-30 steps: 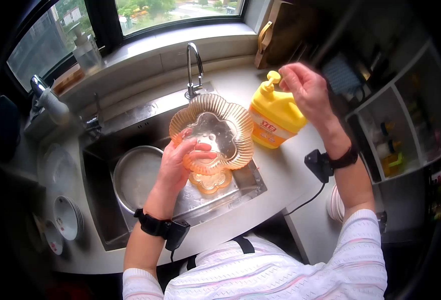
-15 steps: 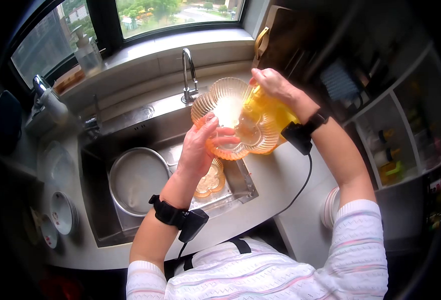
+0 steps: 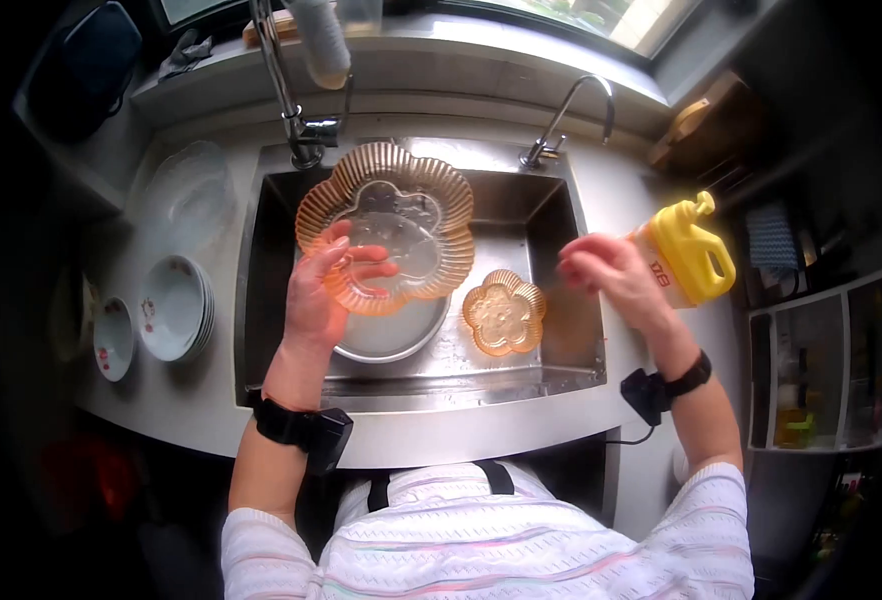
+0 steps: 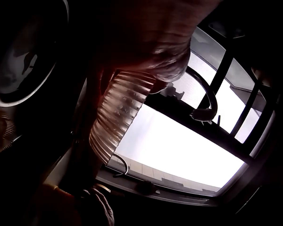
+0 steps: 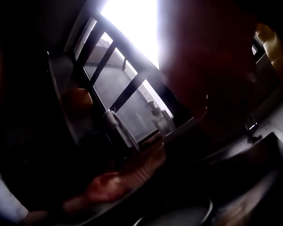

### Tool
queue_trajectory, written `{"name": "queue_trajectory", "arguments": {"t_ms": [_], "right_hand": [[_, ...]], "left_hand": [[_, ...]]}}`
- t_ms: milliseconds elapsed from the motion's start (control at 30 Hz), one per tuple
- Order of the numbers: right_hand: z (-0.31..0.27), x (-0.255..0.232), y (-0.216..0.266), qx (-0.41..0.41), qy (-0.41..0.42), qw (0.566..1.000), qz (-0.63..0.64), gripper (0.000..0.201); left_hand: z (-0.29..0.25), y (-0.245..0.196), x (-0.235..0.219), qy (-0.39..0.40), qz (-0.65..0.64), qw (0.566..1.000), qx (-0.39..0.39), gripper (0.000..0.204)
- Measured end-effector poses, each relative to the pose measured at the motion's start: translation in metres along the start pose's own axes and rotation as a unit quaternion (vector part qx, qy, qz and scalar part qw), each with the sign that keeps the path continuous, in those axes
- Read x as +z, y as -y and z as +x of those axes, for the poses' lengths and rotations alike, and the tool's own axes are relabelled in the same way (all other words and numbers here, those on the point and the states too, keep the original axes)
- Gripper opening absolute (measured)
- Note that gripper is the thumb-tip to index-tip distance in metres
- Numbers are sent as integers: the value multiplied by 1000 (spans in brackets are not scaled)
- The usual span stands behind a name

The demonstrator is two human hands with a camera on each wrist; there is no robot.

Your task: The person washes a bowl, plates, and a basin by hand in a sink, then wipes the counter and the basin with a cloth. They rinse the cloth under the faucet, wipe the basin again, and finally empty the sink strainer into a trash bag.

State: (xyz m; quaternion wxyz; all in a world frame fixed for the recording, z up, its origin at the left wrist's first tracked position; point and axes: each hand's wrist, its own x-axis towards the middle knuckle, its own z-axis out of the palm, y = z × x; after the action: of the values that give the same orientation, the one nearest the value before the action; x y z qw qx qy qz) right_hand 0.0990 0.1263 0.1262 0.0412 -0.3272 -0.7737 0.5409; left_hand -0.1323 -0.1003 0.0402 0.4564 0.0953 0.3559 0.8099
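My left hand (image 3: pixel 319 285) grips a large scalloped amber glass bowl (image 3: pixel 446 195) above the left half of the sink, with fingers spread across it, seen through the glass. In the left wrist view the bowl's ribbed side (image 4: pixel 120 110) shows below the hand. My right hand (image 3: pixel 616 275), fingers loosely curled with nothing visible in them, hovers over the sink's right edge, close to a yellow pump jug (image 3: pixel 686 260). A small flower-shaped amber glass dish (image 3: pixel 504 312) lies on the sink floor between the hands. Below the bowl, a round metal pan (image 3: pixel 396 340) is partly covered.
The steel sink (image 3: pixel 431 390) has a large tap (image 3: pixel 306 135) at back left and a slim curved tap (image 3: pixel 541 150) at back right. Stacked white bowls (image 3: pixel 173 310) and a clear glass plate (image 3: pixel 191 195) occupy the left counter. A cutting board (image 3: pixel 706 130) leans at back right.
My right hand came to the yellow jug's pump with the bowl beside it, then drew away toward the sink. My left hand has carried the bowl back left over the pan. The view has turned left.
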Motion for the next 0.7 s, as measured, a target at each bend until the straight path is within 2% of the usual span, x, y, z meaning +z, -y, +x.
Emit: {"name": "queue_trajectory", "arguments": {"t_ms": [33,67,100,133,200,233,267,300,333,400,500,533,567,600,633,667,700], "right_hand": [[28,37,-25,-11,107,993,-51,23],[46,74,-21,39,174,978,-112,26],[77,113,-50,-23,212,962,-169,30],[103,151,-70,-51,230,952,-195,40],[156,225,-117,-145,186,931,-278,44],[182,263,-146,-150,189,930,-276,44],[201,301,-174,-217,187,916,-282,42],[205,321,-174,-283,184,896,-288,41],[208,331,-177,-286,186,895,-286,41],[211,331,-177,-249,221,893,-302,39],[205,297,-162,-189,262,884,-337,36],[188,265,-116,-70,251,890,-375,33],[193,243,-131,-38,219,937,-271,31],[174,224,-104,22,183,971,-151,28],[172,210,-105,42,200,979,3,27],[159,197,-83,49,197,977,65,28],[148,187,-69,21,192,974,116,27]], "left_hand": [[-8,-12,-15,-8,1,1000,2,34],[-15,-22,-28,-49,22,998,28,34],[-21,-29,-39,-89,43,994,55,34],[-27,-34,-47,-96,45,993,57,34],[-37,-42,-62,-162,107,978,75,33],[-42,-43,-69,-166,117,976,79,34],[-45,-44,-76,-172,120,975,80,34],[-48,-44,-82,-175,116,975,73,34],[-50,-43,-87,-177,111,976,68,34],[-50,-40,-95,-180,115,975,64,35],[-43,-30,-106,-190,149,969,53,35],[-39,-27,-109,-188,146,970,58,35],[-36,-24,-112,-211,154,964,54,37],[-33,-19,-116,-235,161,957,48,39],[-28,-15,-121,-235,158,958,50,39],[-24,-10,-127,-251,174,951,44,40],[-20,-4,-131,-265,191,944,41,42]]}}
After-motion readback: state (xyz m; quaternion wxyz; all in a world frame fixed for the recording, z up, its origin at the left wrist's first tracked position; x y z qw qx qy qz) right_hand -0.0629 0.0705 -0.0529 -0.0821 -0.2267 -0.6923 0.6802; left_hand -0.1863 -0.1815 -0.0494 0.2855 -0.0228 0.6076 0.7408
